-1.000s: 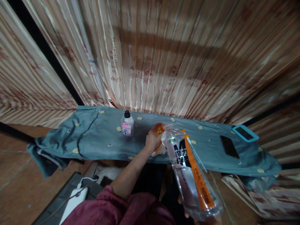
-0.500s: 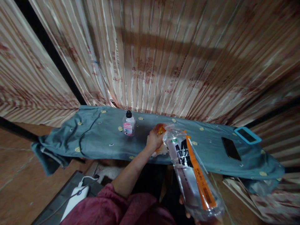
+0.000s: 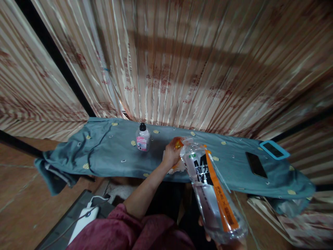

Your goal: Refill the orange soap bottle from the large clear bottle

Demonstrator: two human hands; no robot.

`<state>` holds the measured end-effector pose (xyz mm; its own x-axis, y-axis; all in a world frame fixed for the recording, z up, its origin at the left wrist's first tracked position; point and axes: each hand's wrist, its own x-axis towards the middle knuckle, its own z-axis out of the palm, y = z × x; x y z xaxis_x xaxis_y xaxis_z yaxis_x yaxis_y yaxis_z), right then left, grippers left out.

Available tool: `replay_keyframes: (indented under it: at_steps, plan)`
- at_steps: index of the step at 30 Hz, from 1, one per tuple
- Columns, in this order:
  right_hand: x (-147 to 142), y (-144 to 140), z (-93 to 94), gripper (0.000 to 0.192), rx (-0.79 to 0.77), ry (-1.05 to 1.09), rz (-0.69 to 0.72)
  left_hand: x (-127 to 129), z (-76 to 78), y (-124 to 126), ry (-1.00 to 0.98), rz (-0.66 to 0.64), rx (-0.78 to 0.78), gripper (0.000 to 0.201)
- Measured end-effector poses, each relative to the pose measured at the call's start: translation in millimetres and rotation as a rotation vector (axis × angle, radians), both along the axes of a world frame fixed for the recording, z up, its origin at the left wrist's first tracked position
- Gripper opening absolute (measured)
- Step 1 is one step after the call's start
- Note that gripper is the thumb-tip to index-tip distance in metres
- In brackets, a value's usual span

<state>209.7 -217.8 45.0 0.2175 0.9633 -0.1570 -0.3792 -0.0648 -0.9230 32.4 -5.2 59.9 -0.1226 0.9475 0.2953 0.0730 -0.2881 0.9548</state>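
Observation:
My right hand (image 3: 208,237) is closed around the lower part of a large clear plastic bottle (image 3: 203,194) with an orange and black label. The bottle is tilted, its base towards me and its neck pointing away to the left. My left hand (image 3: 173,152) is closed beside the neck, around a translucent orange piece (image 3: 178,144). Below that hand, partly covered by it and the bottle, shows something white and orange (image 3: 177,169) whose kind I cannot make out. A small clear bottle (image 3: 143,139) with a black cap and pink label stands upright to the left.
A grey-green cloth with pineapple prints (image 3: 111,156) covers the narrow table. On its right lie a dark phone (image 3: 256,165) and a blue-framed device (image 3: 274,150). A striped curtain (image 3: 166,69) hangs behind. At lower left, a white power bank (image 3: 83,222) with cables rests on a dark surface.
The large bottle has shifted very slightly left and up in view. Both hands keep their holds, and the other things stay in place.

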Motion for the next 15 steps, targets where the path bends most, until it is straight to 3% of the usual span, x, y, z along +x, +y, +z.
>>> replay_keyframes:
  at_steps: [8,15]
  plan:
    - [-1.7,-1.8,0.4,0.076,0.027,-0.025,-0.01,0.4,0.6,0.7,-0.006,0.002,-0.013,0.023]
    - [2.9,1.3,-3.3,0.053,-0.062,-0.021,0.023,-0.3,2.5,0.2,-0.004,0.011,-0.005,0.024]
